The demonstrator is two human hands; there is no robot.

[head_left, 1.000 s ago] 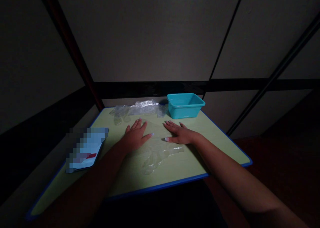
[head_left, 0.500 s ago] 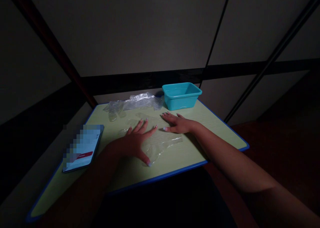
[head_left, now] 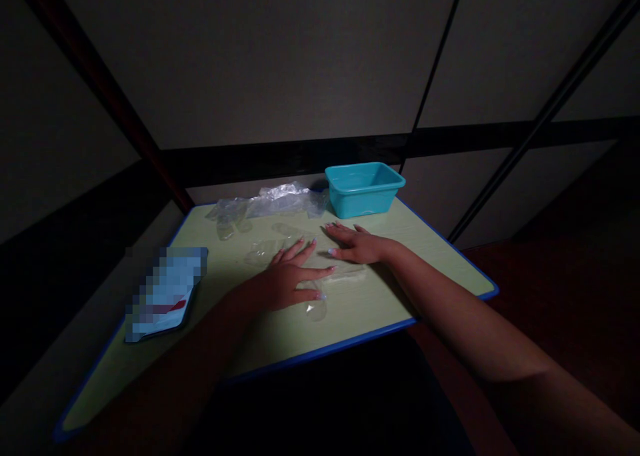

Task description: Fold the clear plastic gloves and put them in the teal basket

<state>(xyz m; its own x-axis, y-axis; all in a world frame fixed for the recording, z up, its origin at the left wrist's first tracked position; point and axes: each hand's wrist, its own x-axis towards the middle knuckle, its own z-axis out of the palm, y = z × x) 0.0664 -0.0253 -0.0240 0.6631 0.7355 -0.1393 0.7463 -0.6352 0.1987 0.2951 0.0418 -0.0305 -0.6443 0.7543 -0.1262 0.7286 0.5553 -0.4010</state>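
A clear, thin plastic glove [head_left: 316, 308] lies on the pale green table [head_left: 370, 303], partly under my left hand [head_left: 295, 276]. That hand rests palm down on it with the fingers spread. My right hand [head_left: 357, 244] lies flat at the glove's far right side, fingers stretched forward and thumb apart, touching the table or the film. The plastic between and beneath the hands is see-through, so its full outline is hard to make out. Behind them, more crumpled clear plastic [head_left: 283, 201] lies along the back edge.
A turquoise basket [head_left: 365, 199] stands at the back right of the table. On the left lies a tablet or phone [head_left: 173, 296] with a lit, partly blurred screen. The table has a blue rim, and a panelled wall rises behind it.
My left hand has slid a little to the right and turned, its fingers now pointing more rightward. The near part of the plastic has shifted and folded. My right hand has hardly moved.
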